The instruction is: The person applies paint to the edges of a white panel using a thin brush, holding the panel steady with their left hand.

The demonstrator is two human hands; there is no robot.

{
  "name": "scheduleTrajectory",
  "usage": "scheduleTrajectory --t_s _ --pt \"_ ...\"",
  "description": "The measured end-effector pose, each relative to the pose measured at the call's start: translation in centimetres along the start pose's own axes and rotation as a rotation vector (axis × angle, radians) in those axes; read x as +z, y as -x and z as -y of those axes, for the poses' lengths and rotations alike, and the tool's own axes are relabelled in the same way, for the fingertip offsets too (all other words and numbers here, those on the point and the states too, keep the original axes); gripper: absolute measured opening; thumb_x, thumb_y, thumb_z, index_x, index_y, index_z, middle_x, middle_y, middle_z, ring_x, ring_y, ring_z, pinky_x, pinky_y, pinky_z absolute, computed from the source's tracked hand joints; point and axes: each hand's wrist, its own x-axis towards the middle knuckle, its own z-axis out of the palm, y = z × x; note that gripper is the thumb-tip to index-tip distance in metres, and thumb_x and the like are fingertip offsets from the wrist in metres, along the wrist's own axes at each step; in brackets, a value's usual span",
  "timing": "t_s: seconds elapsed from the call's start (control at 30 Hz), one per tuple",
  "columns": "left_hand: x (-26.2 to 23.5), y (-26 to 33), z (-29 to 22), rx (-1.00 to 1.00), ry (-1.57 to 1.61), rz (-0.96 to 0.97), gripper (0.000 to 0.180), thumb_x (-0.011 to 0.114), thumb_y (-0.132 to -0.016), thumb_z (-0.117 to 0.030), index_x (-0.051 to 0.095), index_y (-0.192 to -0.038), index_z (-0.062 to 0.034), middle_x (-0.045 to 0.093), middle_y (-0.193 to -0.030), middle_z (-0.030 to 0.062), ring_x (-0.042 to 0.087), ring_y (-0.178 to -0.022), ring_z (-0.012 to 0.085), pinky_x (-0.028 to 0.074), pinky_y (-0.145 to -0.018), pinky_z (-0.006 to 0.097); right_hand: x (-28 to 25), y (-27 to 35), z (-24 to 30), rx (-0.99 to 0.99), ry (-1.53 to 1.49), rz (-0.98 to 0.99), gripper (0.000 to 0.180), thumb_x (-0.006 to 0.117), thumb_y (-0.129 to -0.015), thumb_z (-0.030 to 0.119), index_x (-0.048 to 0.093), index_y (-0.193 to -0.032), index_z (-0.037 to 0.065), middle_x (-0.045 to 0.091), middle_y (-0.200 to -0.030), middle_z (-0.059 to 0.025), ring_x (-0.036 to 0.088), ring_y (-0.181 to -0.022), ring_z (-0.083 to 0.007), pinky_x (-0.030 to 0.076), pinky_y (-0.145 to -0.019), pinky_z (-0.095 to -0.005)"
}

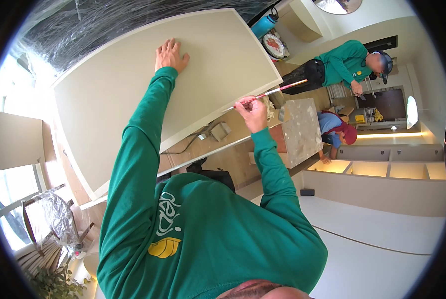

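My left hand (170,56) lies flat on a large beige panel (213,65), its fingers spread. The panel has a paler band along its edges. Between the fingertips of my right hand (253,115) is a slim paintbrush (289,87) with a red and white handle. The brush's long end points up and to the right, past the panel's corner. Its other end lies close to the panel's near right edge; whether it touches cannot be made out. Both arms are in green sleeves.
Clear plastic film (98,30) covers the area behind the panel. A blue bottle (264,25) and a round tub (274,46) stand beyond the corner. A speckled board (303,130) lies at right. Two people work there, one in green (345,62), another in a red cap (349,133).
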Motion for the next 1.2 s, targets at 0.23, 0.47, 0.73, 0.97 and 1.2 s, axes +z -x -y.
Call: scheduleTrajectory --t_s 0.23,0.47,0.73,0.97,1.2 --pt "0.2 0.1 0.1 0.007 0.012 -0.021 0.061 0.059 -0.089 -0.041 0.055 -0.138 -0.0046 0.044 -0.154 0.0154 0.035 -0.146 0.0284 0.027 -0.12 0.044 0.0 -0.1 -0.1 0.01 0.024 0.018 0.013 0.076 -0.087 0.008 0.068 -0.092 0.0 0.071 -0.082 -0.004 0.066 -0.073 -0.0084 0.054 -0.069 -0.0249" --pt "-0.1 0.1 0.2 0.011 0.022 -0.02 0.06 0.06 -0.088 -0.04 0.057 -0.136 -0.003 0.045 -0.153 0.0153 0.035 -0.146 0.0293 0.028 -0.119 0.045 -2.6 -1.7 -0.5 0.001 0.121 -0.02 0.013 0.076 -0.087 0.007 0.066 -0.09 -0.001 0.071 -0.081 -0.0037 0.066 -0.072 -0.0083 0.054 -0.069 -0.0251" --pt "-0.2 0.0 0.1 0.01 0.023 -0.009 0.059 0.06 -0.088 -0.039 0.057 -0.135 -0.0029 0.046 -0.152 0.0155 0.037 -0.145 0.0303 0.028 -0.118 0.046 -5.8 -4.3 -2.3 -0.024 0.159 -0.097 0.013 0.077 -0.085 0.007 0.069 -0.091 -0.002 0.072 -0.079 -0.006 0.068 -0.072 -0.0093 0.056 -0.068 -0.0261" --pt "-0.5 -0.2 -0.3 0.008 0.022 0.008 0.061 0.06 -0.089 -0.039 0.056 -0.137 -0.0022 0.045 -0.153 0.0157 0.037 -0.145 0.0308 0.028 -0.119 0.046 -8.5 -6.4 -4.0 -0.084 0.232 -0.152 0.013 0.077 -0.084 0.008 0.068 -0.088 -0.002 0.072 -0.077 -0.0059 0.067 -0.07 -0.0103 0.055 -0.068 -0.0274" --pt "-0.6 0.2 0.1 0.009 0.016 0.007 0.06 0.06 -0.088 -0.038 0.056 -0.137 -0.0019 0.046 -0.152 0.0157 0.037 -0.144 0.0296 0.028 -0.119 0.045 -9.1 -6.4 -2.1 -0.234 0.47 -0.202 0.014 0.076 -0.086 0.008 0.065 -0.09 0.0 0.07 -0.078 -0.0078 0.068 -0.069 -0.0138 0.055 -0.066 -0.0297"
